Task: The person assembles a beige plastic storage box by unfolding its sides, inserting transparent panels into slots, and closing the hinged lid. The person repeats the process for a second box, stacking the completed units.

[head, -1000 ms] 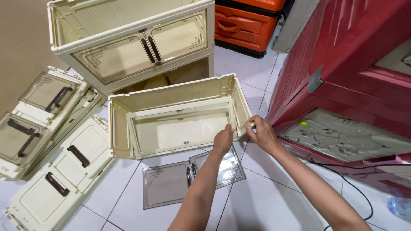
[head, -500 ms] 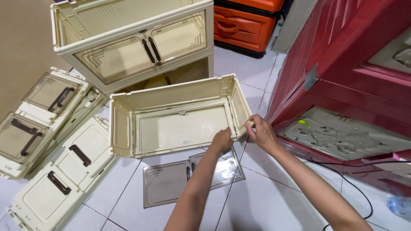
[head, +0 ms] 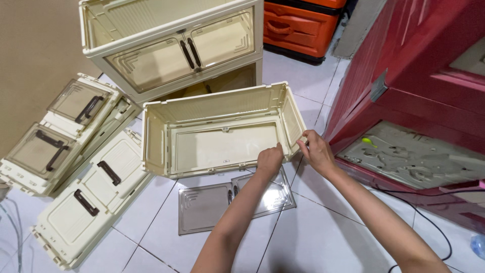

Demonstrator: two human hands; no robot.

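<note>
Crates first: orange plastic crate sitting at top centre on the white tiled floor, rectangular, ribbed. Red cabinet filling the right side. Cream storage box lying on the floor at centre, open side facing up, walls ribbed, base panel smooth. Left hand is pressing on its near rim, fingers curled closed over the edge. Right hand is pinching the box's right corner, fingers closed on it. Assembled cream unit with two clear doors standing just behind. Clear door panels lying flat just in front. Folded cream panels with dark handles stacked at left.
</note>
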